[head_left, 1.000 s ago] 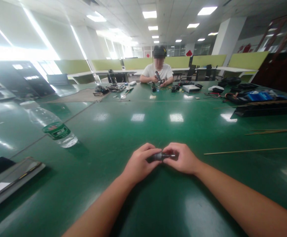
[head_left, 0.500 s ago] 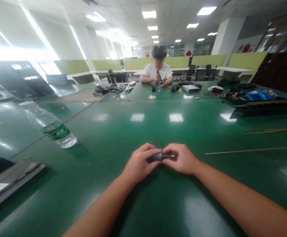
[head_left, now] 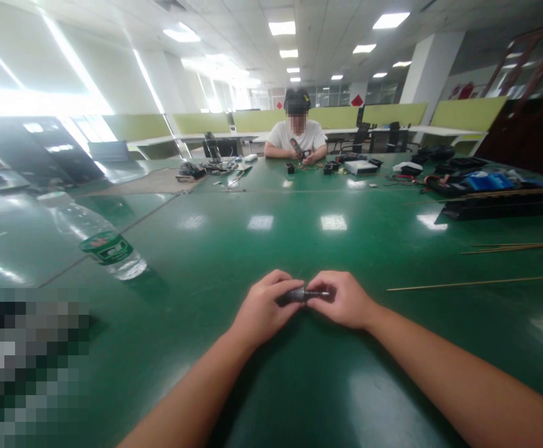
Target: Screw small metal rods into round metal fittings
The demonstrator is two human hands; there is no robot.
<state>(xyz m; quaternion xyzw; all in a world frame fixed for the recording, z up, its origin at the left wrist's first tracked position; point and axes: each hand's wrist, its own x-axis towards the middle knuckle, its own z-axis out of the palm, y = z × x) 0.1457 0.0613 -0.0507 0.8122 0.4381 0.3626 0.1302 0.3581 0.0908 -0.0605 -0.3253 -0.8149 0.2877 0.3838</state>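
Note:
Both hands meet over the green tabletop (head_left: 271, 249) around one small dark cylinder with a thin metal shaft (head_left: 298, 294). The cylinder lies nearly level, its shaft pointing right. My left hand (head_left: 264, 309) is closed around the thick body, thumb below and fingers above. At the shaft end, my right hand (head_left: 344, 300) is curled in a pinch, its fingertips touching the piece where body and shaft meet. The shaft's bright tip shows in front of the right palm. What kind of part it is, I cannot tell, since the fingers cover much of it.
A clear water bottle with a green label (head_left: 110, 249) stands at the left. Thin brass-coloured rods (head_left: 477, 284) lie to the right. Farther right is a black tray (head_left: 500, 205) with blue items. Across the table sits a person (head_left: 294, 137) holding a device among electronics.
My hands and the cylinder stay almost in place. Across the table, the person's head and the held device have shifted slightly.

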